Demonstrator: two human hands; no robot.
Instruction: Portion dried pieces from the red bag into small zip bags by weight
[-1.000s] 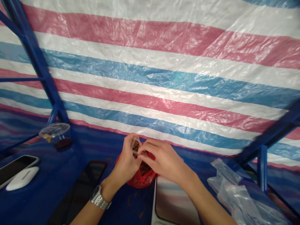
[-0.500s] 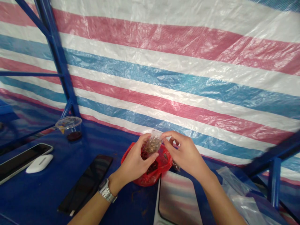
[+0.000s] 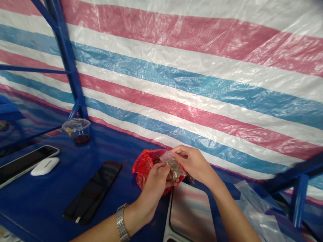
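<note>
A small clear zip bag (image 3: pixel 174 170) with brownish bits inside is held between both hands, above a red plastic bag (image 3: pixel 144 165) of dark red contents. My left hand (image 3: pixel 155 179), with a metal watch at its wrist, grips the bag's left side, thumb on top. The fingers of my right hand (image 3: pixel 193 163) pinch the bag's upper edge near its corner. Just right of the red bag, another small packet (image 3: pixel 189 178) lies partly hidden behind my right hand.
On the blue table (image 3: pixel 106 141) are a phone (image 3: pixel 93 191), a white earbud case (image 3: pixel 45 166), another phone (image 3: pixel 25 164), a lidded cup (image 3: pixel 80 132), a reflective device (image 3: pixel 191 213) and clear bags (image 3: pixel 262 215). A striped sheet (image 3: pixel 176 84) hangs behind.
The small bag has turned from upright to slanting and now lies flatter over the red bag. My left hand has rotated and moved slightly right. The view has shifted a little.
</note>
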